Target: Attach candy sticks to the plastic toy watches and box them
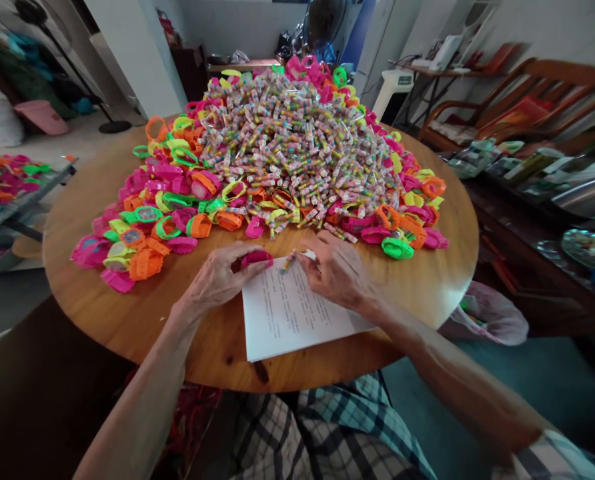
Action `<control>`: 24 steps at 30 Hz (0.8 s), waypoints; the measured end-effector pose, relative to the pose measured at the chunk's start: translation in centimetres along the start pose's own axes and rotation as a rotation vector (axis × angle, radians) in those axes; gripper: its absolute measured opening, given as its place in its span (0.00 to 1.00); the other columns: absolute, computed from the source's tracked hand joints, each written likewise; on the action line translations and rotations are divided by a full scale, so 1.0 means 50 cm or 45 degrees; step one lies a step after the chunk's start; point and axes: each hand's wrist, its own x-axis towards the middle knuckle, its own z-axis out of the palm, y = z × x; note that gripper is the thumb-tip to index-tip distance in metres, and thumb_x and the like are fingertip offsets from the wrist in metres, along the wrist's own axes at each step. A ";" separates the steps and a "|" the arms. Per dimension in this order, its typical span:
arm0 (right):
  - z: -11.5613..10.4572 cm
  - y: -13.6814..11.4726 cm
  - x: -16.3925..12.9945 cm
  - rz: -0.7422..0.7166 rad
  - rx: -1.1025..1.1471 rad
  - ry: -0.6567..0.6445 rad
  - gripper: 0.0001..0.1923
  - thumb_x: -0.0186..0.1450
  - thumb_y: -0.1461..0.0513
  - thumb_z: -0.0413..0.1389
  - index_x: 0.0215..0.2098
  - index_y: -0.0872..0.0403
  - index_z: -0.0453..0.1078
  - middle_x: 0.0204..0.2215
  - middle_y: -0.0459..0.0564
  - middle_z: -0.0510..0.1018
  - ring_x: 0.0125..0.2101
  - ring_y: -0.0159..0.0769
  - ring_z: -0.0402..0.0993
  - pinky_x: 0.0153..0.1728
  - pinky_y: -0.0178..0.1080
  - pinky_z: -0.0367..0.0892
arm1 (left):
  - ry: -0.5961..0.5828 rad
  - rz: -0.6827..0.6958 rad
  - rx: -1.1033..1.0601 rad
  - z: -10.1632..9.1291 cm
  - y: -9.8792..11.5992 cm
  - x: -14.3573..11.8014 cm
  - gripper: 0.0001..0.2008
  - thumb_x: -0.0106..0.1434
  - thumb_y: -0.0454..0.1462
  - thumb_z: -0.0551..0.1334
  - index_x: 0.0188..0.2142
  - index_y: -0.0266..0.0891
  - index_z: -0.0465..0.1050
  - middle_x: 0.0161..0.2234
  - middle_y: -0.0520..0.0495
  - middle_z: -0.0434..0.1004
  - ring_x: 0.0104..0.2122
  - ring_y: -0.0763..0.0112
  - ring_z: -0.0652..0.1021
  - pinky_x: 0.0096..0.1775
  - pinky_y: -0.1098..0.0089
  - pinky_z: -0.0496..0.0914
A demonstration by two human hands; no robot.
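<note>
My left hand [222,272] is closed around a pink plastic toy watch [256,258] above the left edge of a stack of printed paper [282,327]. Just to its right, my right hand [333,265] pinches a small wrapped candy roll [288,261] between thumb and fingertips, over the paper. A short gap lies between the watch and the candy. Beyond both hands rises a big heap of wrapped candy rolls [282,140]. Pink, orange, green and yellow toy watches [147,213] surround that heap at its sides and back.
Everything lies on a round wooden table [92,307]. At the left, a second surface bears more coloured toy watches [12,175]. A plastic bag [495,317] hangs near the table's right edge. Further right are a cluttered dark cabinet [517,227] and a wooden chair [542,93].
</note>
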 end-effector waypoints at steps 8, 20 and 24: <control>0.006 -0.030 0.048 0.145 -0.127 -0.198 0.16 0.71 0.56 0.53 0.33 0.57 0.76 0.30 0.56 0.81 0.29 0.39 0.70 0.30 0.42 0.51 | 0.059 0.026 0.013 0.012 -0.005 -0.003 0.15 0.69 0.47 0.68 0.48 0.42 0.82 0.45 0.45 0.85 0.42 0.64 0.82 0.44 0.65 0.75; 0.004 -0.015 0.029 -0.283 0.348 -0.276 0.12 0.73 0.63 0.50 0.40 0.57 0.75 0.37 0.53 0.77 0.36 0.37 0.69 0.40 0.40 0.61 | 0.053 0.050 0.019 0.011 0.004 -0.003 0.14 0.70 0.46 0.67 0.47 0.40 0.83 0.44 0.44 0.85 0.41 0.64 0.82 0.43 0.64 0.75; 0.011 -0.017 0.029 -0.282 0.262 -0.309 0.14 0.74 0.63 0.49 0.45 0.59 0.76 0.40 0.56 0.78 0.38 0.39 0.70 0.41 0.42 0.62 | 0.060 0.048 0.034 0.011 0.005 -0.004 0.13 0.70 0.45 0.67 0.48 0.41 0.83 0.44 0.45 0.85 0.41 0.64 0.82 0.45 0.63 0.76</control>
